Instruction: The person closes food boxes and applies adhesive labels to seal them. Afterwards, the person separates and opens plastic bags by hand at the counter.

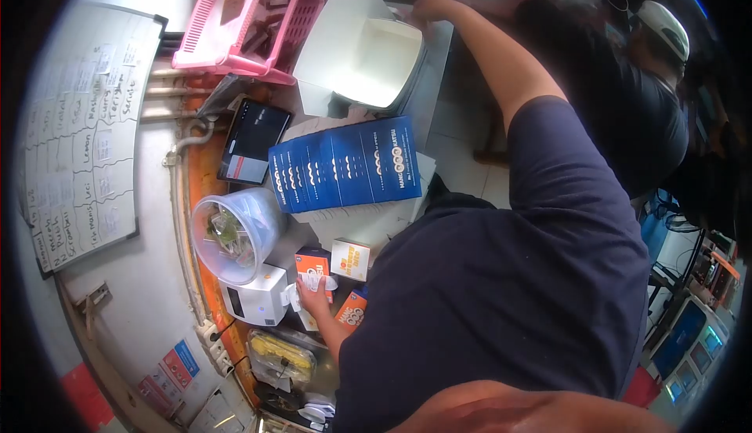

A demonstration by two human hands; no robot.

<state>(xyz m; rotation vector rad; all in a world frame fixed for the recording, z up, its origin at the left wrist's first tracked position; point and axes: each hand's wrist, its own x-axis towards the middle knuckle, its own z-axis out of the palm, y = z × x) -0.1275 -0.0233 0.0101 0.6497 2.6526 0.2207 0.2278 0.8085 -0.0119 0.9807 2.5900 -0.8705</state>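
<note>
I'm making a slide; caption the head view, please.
Right hand at an open white box, left hand among small printed boxes, a blue printed panel between them.

This seems a takeaway food shop. Branded boxes, a tablet and a whiteboard reading "Lemon" and "Curry" show it.

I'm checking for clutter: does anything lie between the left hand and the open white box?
Yes, the blue printed packaging lies on the direct line between the left hand and the open white box.
</note>
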